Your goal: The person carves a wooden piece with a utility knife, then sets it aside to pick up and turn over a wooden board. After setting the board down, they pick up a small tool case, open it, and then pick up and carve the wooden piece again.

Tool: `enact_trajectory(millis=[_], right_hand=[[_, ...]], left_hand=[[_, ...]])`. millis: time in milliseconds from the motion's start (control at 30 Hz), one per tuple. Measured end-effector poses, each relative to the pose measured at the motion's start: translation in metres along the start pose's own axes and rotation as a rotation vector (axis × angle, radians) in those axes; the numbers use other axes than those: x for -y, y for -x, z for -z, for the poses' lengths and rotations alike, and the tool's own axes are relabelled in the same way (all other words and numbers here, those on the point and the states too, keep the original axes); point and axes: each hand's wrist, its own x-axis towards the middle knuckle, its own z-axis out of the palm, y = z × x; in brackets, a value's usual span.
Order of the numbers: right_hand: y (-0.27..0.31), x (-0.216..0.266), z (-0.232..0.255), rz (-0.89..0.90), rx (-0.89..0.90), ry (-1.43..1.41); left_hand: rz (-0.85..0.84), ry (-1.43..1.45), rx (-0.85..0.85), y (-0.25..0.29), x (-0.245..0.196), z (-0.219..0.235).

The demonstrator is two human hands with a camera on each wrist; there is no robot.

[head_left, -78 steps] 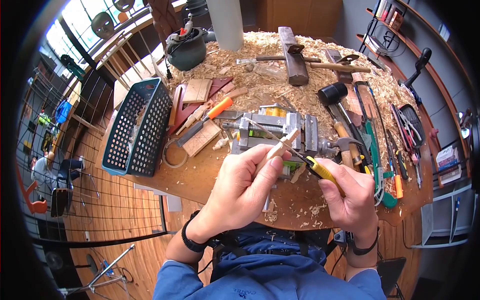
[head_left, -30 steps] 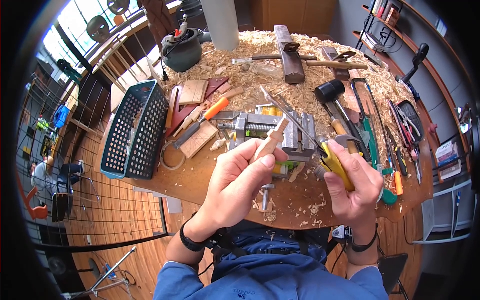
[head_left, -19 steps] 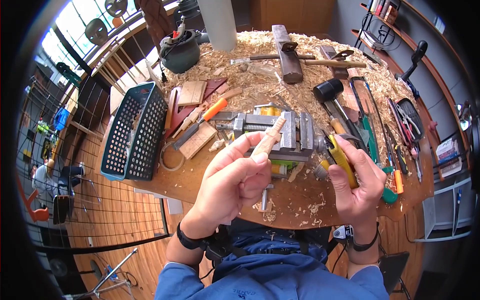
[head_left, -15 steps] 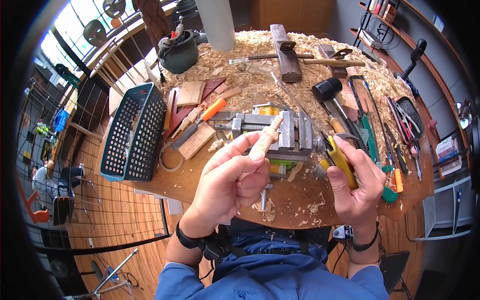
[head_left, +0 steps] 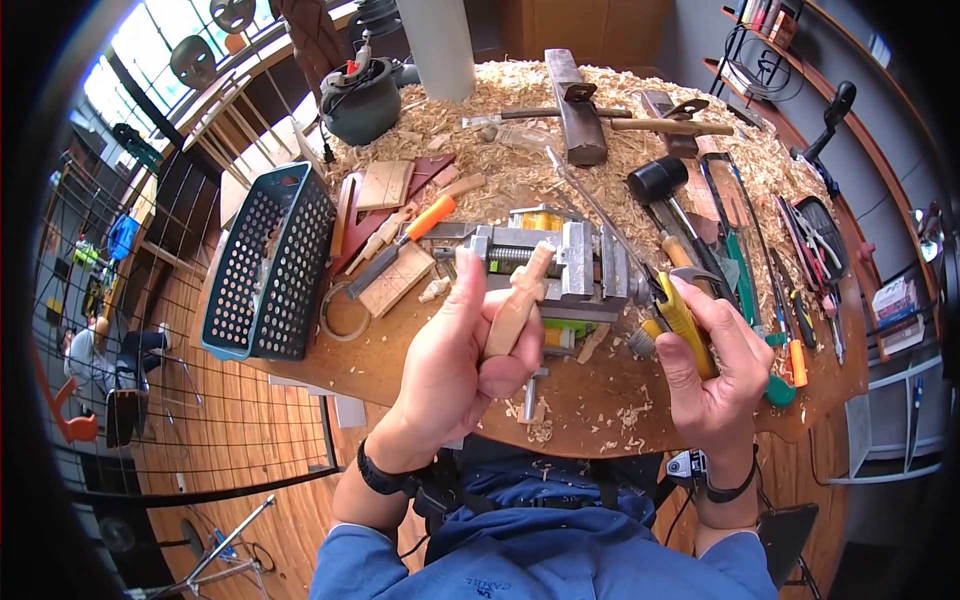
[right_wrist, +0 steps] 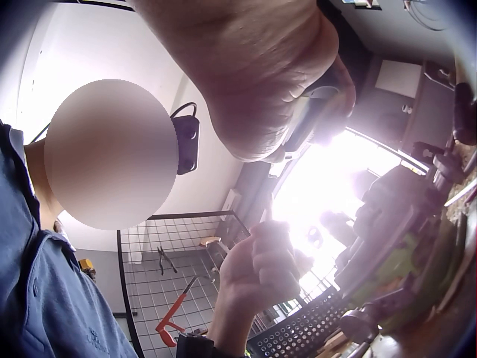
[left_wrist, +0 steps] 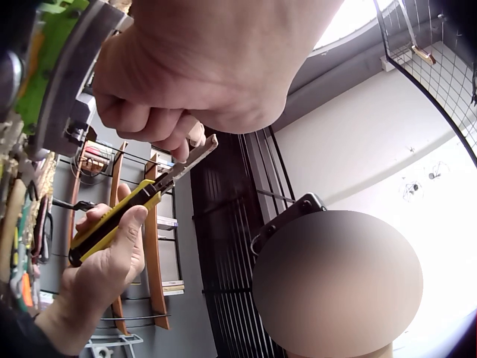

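Left hand (head_left: 450, 360): fingers curl around the carved wooden piece (head_left: 517, 312), thumb upright; the notched end projects beyond the fingers. Right hand (head_left: 716, 375): fingers grip the yellow knife (head_left: 688, 325). I judge the piece light, stiff, weakest at its notches; hold the thicker base.

Bright window (head_left: 138, 55), wooden floor (head_left: 298, 500)

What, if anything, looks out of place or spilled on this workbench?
The wood shavings: a thick spread covers the far side of the workbench, with curls scattered near its front edge. It looks spilled, though probably carving waste, given the carved piece in the left hand and the yellow knife in the right hand.
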Motion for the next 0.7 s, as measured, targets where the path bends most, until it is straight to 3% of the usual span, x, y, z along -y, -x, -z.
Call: enact_trajectory(millis=[67,300,367,700], right_hand=[[0.0,0.0,0.0,0.0,-0.001,0.005],[-0.001,-0.001,0.0,-0.003,0.0,0.008],[-0.001,-0.001,0.001,-0.002,0.0,0.011],[-0.001,-0.001,0.001,0.003,0.027,0.021]], left_hand=[[0.027,0.103,0.113,-0.001,-0.003,0.003],[0.08,0.315,0.099,0.0,-0.009,-0.008],[0.026,0.368,0.085,-0.001,-0.006,-0.006],[-0.034,0.346,0.073,-0.004,-0.002,-0.006]])
